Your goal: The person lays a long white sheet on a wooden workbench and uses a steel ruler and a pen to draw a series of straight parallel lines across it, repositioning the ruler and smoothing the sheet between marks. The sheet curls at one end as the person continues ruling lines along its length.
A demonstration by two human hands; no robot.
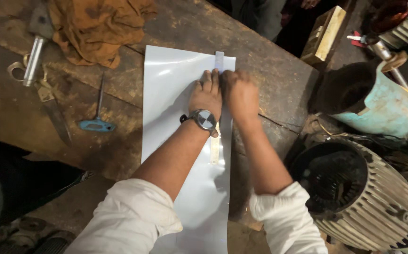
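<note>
Two hands work: left hand [206, 96] presses flat, fingers together, on the ruler [218, 113] over the white sheet [176, 94]; right hand [240, 94], at 3 o'clock, is blurred, its grip I cannot tell. Marking step; next needs a steady ruler.

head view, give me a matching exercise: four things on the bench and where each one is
Things:
1. ruler
2. brown rag
3. blue-handled key
4. finned motor housing

Places:
A. right of the bench, low
B. on the white sheet, under both hands
C. bare wood left of the sheet
D. far left corner of the bench

Pairs: 1-B, 2-D, 3-C, 4-A
</note>
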